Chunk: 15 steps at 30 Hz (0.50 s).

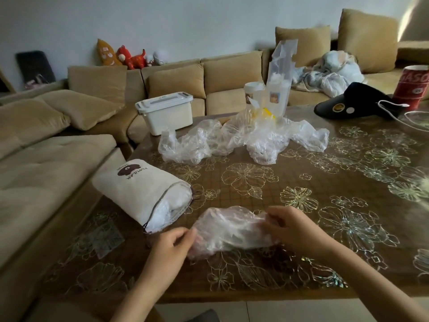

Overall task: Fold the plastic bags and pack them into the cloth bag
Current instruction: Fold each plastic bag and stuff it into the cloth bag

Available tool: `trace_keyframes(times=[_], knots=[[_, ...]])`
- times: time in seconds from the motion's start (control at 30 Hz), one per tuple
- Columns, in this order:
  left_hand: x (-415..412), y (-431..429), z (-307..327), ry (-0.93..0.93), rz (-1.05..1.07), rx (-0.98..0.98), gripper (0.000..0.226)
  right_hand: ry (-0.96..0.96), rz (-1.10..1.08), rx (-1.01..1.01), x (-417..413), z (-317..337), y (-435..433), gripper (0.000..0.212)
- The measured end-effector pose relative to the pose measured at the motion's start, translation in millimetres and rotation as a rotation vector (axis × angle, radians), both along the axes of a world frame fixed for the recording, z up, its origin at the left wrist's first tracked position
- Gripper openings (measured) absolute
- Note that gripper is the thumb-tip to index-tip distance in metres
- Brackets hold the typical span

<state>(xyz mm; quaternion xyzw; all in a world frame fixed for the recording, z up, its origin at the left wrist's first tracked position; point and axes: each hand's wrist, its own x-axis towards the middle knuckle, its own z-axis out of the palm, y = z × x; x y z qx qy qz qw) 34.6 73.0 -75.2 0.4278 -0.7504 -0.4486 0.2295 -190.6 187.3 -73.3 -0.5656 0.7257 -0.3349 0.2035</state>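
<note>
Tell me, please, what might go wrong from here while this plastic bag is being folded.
1. The plastic bag, pinched by the left hand and right hand, looks crumpled and puffy; a fold may spring open.
2. The cloth bag lies at the left edge of the table with its mouth already stuffed; pushing more in could shove it off.

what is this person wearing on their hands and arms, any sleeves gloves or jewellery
Nothing worn shows. The left hand and right hand are bare: no gloves, and no rings on the fingers that are visible. The left forearm and right forearm are bare down to the bottom edge of the frame, with no sleeve, watch or bracelet in view.
</note>
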Motion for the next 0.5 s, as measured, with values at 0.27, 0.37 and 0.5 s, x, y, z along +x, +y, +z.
trace_keyframes(times=[0.27, 0.37, 0.5], knots=[[-24.2, 16.5, -4.3, -0.341, 0.222, -0.371, 0.029, 0.327, -0.403, 0.139, 21.9, -11.9, -25.8, 0.032], [-22.5, 20.4, -2.0, -0.464, 0.247, -0.426, 0.015, 0.456, -0.401, 0.069, 26.8, -17.4, -22.8, 0.031], [-24.1, 24.3, 2.1, -0.430, 0.239, -0.454, 0.014, 0.487, -0.322, -0.032, 28.2, -24.7, -21.4, 0.032]])
